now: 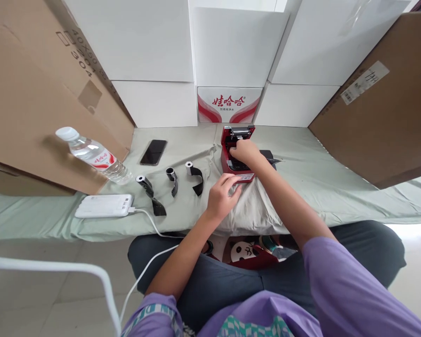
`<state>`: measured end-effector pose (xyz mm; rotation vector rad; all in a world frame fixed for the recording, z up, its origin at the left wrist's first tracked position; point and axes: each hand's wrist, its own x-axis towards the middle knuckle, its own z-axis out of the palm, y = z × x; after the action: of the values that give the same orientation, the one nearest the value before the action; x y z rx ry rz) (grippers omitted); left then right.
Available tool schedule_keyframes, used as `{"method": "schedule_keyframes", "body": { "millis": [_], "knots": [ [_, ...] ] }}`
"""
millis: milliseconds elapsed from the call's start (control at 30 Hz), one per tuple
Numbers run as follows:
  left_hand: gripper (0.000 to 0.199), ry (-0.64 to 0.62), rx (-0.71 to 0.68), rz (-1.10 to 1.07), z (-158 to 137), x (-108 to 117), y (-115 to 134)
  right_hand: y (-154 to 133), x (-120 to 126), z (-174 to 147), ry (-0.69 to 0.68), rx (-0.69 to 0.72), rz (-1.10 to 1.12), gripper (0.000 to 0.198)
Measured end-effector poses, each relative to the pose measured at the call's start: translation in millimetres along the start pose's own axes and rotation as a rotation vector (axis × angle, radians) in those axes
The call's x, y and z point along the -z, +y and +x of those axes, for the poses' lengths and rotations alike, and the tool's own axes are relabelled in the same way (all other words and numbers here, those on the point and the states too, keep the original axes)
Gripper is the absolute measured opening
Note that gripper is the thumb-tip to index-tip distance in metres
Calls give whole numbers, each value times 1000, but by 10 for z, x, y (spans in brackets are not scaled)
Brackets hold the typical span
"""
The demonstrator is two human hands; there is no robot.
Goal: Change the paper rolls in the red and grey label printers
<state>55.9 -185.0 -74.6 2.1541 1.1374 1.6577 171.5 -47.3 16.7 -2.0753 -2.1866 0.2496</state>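
Note:
A small red printer stands with its lid raised, a roller and dark parts showing inside. My right hand reaches into its open compartment from the right, fingers bent and closed; what the fingertips hold is hidden. My left hand grips the printer's near-left corner, beside a white label. To the left lie three small rolls with loose dark strips: a left roll, a middle roll and a right roll. A dark object pokes out behind my right wrist.
A black phone, a water bottle and a white power bank with a white cable are on the left. White boxes line the back. Cardboard boxes stand left and right on the green cloth.

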Motion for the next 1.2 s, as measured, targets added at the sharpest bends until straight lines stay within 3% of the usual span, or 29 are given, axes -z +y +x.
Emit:
{"method": "schedule_keyframes", "body": {
  "millis": [200,367,567,767,1033,1200],
  "knots": [
    [14,-15,9,-12,-2,-1,15,19,4,74,-86,1,-93,50],
    [14,-21,23,-5,4,12,38,114,194,-53,-146,125,-31,39],
    [13,-31,47,9,-2,7,44,247,478,-65,348,218,66,43],
    [14,-39,44,21,5,-15,35,252,340,21,277,319,1,44],
    [14,-50,41,33,21,7,17,427,157,-469,278,347,23,46],
    [15,-34,45,55,22,9,3,526,37,-615,276,376,109,46]
  ]
}}
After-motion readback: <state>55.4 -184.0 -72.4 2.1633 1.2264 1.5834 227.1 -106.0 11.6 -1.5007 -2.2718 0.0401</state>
